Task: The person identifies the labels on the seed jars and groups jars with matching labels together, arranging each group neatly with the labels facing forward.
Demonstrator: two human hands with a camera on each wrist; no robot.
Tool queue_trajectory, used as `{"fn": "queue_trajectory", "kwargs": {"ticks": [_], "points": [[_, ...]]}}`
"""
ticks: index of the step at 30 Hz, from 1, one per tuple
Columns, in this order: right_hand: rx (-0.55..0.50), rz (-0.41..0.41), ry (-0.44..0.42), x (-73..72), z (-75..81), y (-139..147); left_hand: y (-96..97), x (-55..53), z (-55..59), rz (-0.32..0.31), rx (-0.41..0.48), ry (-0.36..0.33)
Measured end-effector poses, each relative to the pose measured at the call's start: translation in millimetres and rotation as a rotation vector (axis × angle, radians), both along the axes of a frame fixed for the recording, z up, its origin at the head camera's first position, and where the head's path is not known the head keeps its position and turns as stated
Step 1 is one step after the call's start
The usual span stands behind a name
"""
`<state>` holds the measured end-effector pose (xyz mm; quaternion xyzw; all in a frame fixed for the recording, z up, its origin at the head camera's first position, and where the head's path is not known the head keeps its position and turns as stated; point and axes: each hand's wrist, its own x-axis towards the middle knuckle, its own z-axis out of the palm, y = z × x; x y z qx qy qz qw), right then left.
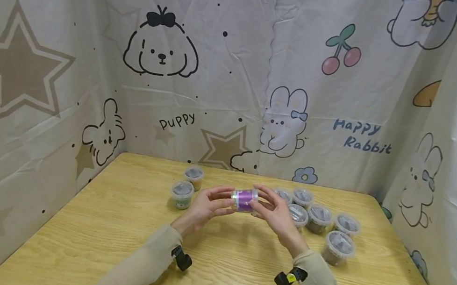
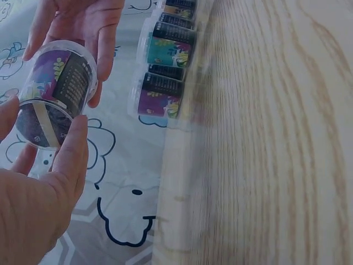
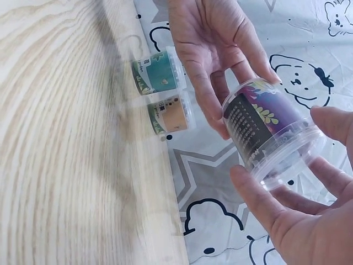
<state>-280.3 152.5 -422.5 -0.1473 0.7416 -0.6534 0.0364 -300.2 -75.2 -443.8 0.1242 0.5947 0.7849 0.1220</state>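
Observation:
A clear plastic tub with a purple label (image 1: 244,200) is held on its side above the middle of the table, between both hands. My left hand (image 1: 205,206) grips its base end, thumb and fingers spread round the rim. My right hand (image 1: 276,216) grips the opposite end, its fingertips round the clear lid in the right wrist view. A dark panel of small print runs beside the purple on the tub (image 3: 265,124). The base, dark with a pale strip across it, faces the left wrist camera.
A teal-labelled tub (image 1: 181,197) and an orange-labelled tub (image 1: 193,176) stand left of the hands on the wooden table (image 1: 118,214). Several lidded tubs, one of them nearest the front (image 1: 338,249), cluster at the right. A printed cloth (image 1: 220,66) hangs behind the table.

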Motion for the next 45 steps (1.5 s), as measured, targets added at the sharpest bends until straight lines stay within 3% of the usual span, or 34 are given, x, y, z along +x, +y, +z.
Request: {"fn": "queue_trajectory", "kwargs": {"ticks": [8,14,21,26,31,37,45], "points": [[0.006,-0.015,-0.045,-1.2,-0.5,-3,0.2,1.2,0.0,0.038,-0.035,0.054],[0.037,-0.021,-0.079,0.5,3.0,-2,0.6,2.5,-0.8,0.029,-0.053,0.103],[0.027,-0.025,-0.050,2.2,3.2,-5,-0.9,1.0,-0.4,0.040,-0.036,0.040],[0.019,-0.010,0.000,2.6,3.5,-7,-4.0,0.6,1.1,0.009,0.006,-0.018],[0.002,-0.001,0.053,2.9,3.1,-8,-4.8,-0.4,1.8,-0.016,0.048,-0.034],[0.013,-0.047,0.057,2.9,2.5,-12,-1.3,0.2,0.3,0.029,0.093,-0.018],[-0.035,-0.189,0.058,2.4,0.0,-22,1.0,1.9,-1.5,0.077,0.119,0.027]]}}
